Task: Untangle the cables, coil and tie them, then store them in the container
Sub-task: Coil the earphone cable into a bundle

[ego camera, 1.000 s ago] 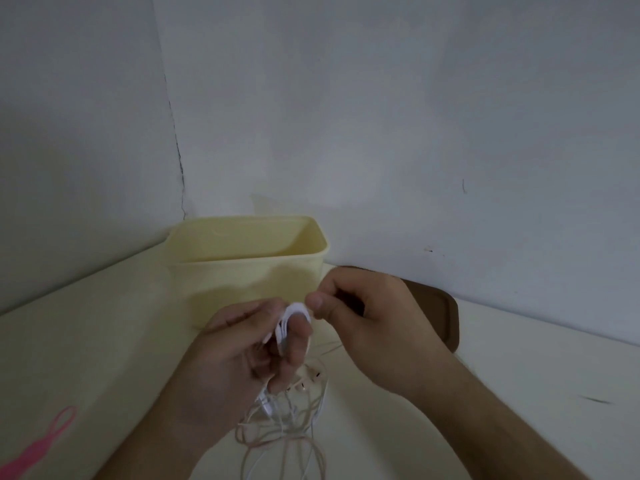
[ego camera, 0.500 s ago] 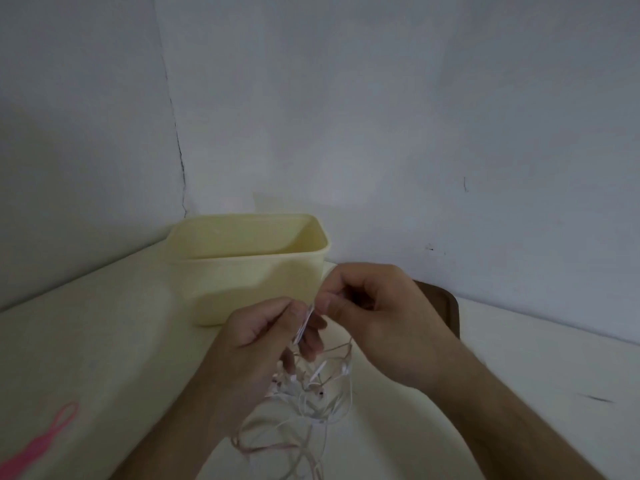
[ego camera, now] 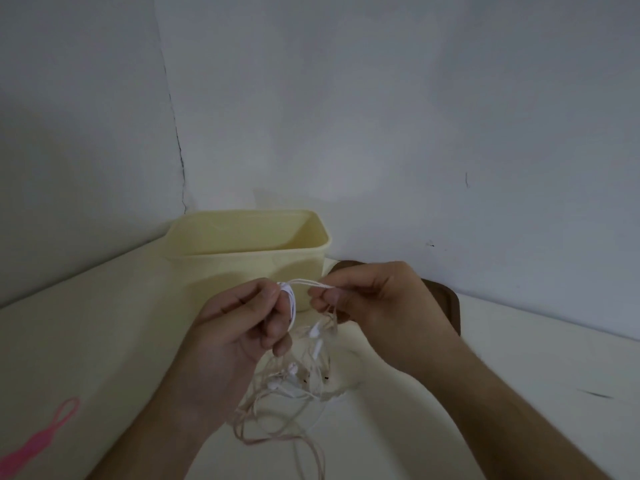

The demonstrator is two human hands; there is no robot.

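Coiling step, I judge: left hand [ego camera: 239, 327] fingers [ego camera: 277, 327] curled round small white coil [ego camera: 290, 303]; right hand [ego camera: 374, 306] pinches strands [ego camera: 304, 283] beside it. Tangle [ego camera: 294, 375] hangs below. Next: another wrap.

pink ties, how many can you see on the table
1. A pink tie lies on the table at the lower left, left of the left hand. Others may lie out of frame.
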